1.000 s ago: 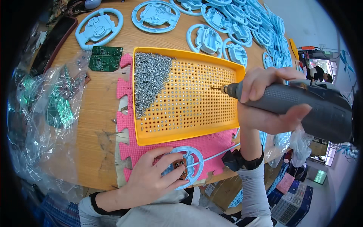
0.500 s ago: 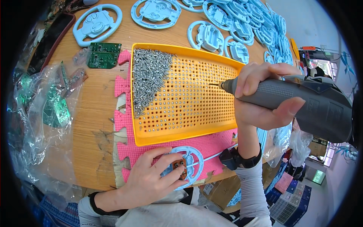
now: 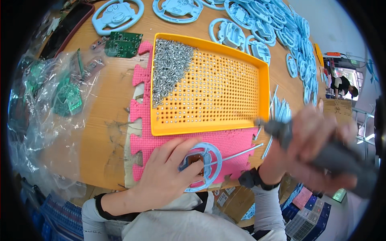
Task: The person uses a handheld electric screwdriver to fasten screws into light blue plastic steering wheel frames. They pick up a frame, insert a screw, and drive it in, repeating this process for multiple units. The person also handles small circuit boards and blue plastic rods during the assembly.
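My left hand [image 3: 167, 170] is closed over a light blue toy steering wheel [image 3: 217, 154] at the front of the pink foam mat [image 3: 237, 158]. Its fingers cover much of the hub, where a brown part [image 3: 196, 158] shows. A thin blue rod [image 3: 241, 152] extends rightward from the wheel. To the right, my right hand [image 3: 313, 136], blurred by motion, grips a dark grey electric screwdriver [image 3: 341, 160]. The tool's tip is by the lower right corner of a yellow perforated tray [image 3: 211, 128]. Silver screws [image 3: 171, 66] are heaped in its left end, and more sit in its holes.
Light blue wheel parts [image 3: 261, 30] pile up at the back right, with thin blue rods [image 3: 283, 110] below them. Green circuit boards [image 3: 124, 44] and clear plastic bags [image 3: 60, 136] lie on the left. A person [image 3: 343, 86] stands in the far right background.
My right hand has swung the screwdriver down and toward me, from over the tray to beyond its near right corner. The left hand still holds the wheel. The whole view has shifted slightly.
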`<action>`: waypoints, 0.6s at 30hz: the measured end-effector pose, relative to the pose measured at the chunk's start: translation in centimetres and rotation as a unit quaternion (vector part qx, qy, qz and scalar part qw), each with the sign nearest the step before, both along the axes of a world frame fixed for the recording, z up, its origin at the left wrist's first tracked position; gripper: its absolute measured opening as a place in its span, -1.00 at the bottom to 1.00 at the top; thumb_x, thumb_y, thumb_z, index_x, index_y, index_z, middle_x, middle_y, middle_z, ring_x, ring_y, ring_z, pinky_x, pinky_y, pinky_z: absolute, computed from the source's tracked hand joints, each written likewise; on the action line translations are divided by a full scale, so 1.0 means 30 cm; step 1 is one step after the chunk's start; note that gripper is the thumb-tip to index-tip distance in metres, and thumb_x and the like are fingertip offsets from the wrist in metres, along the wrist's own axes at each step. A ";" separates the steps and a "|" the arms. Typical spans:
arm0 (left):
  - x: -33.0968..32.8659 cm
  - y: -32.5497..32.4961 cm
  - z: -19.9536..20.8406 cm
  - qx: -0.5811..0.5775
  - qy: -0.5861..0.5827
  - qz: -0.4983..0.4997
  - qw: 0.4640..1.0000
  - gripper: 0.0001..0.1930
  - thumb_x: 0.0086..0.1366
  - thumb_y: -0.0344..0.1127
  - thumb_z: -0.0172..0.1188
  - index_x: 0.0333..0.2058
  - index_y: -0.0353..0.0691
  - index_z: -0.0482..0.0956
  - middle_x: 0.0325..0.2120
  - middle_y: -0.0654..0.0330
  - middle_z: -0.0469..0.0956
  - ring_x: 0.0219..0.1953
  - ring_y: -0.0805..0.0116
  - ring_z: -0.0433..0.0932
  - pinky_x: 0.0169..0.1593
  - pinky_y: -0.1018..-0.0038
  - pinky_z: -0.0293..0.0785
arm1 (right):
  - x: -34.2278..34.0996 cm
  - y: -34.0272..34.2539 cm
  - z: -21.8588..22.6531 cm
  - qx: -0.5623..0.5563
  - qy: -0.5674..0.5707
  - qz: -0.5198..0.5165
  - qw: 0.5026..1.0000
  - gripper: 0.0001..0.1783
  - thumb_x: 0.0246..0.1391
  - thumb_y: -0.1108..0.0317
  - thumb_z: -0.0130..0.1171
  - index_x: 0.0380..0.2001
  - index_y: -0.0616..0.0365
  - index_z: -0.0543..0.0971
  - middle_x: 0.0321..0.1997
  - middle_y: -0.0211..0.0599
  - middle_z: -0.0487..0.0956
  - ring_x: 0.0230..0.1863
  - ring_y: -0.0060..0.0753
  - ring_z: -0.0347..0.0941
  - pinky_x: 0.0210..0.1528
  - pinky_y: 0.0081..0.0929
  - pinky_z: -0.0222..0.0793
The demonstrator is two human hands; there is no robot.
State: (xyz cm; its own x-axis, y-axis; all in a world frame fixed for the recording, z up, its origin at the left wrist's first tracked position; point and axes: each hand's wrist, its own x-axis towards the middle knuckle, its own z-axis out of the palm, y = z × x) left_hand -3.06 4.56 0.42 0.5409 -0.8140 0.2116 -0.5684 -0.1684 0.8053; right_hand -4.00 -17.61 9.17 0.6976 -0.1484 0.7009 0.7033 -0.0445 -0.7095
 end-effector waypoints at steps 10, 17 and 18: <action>-0.005 -0.006 0.006 0.007 0.037 -0.021 0.999 -0.54 -0.02 -0.24 0.33 -0.13 -0.17 0.41 0.02 0.00 0.32 -0.14 0.05 0.34 -0.08 0.24 0.31 | -0.238 0.232 0.018 0.000 0.082 0.146 0.986 -0.43 0.10 -0.13 0.12 -0.21 0.21 0.28 -0.70 -0.26 0.44 -0.74 -0.33 0.38 -0.63 -0.45 0.36; -0.013 -0.006 0.003 0.007 0.045 -0.009 0.999 -0.40 -0.04 -0.24 0.33 -0.01 -0.29 0.35 0.02 0.00 0.32 -0.20 0.04 0.35 -0.09 0.25 0.31 | -0.253 0.203 -0.054 -0.068 0.084 0.191 0.976 -0.80 0.15 0.48 -0.01 -0.28 0.20 0.17 -0.62 -0.01 0.55 -0.65 -0.18 0.52 -0.54 -0.35 0.45; -0.012 -0.005 0.002 0.005 0.046 -0.009 0.999 -0.38 -0.04 -0.24 0.33 0.01 -0.29 0.35 0.02 0.01 0.32 -0.20 0.04 0.35 -0.09 0.25 0.31 | -0.251 0.205 -0.060 -0.067 0.073 0.182 0.978 -0.77 0.13 0.48 0.03 -0.28 0.20 0.18 -0.63 -0.02 0.55 -0.65 -0.19 0.52 -0.57 -0.38 0.45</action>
State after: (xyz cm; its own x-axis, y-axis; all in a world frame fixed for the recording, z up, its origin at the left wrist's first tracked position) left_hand -3.43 4.41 0.48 0.5434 -0.8253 0.1535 -0.4956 -0.1678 0.8522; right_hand -11.52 -11.45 7.37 0.7814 0.2161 0.5854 0.5809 0.0905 -0.8089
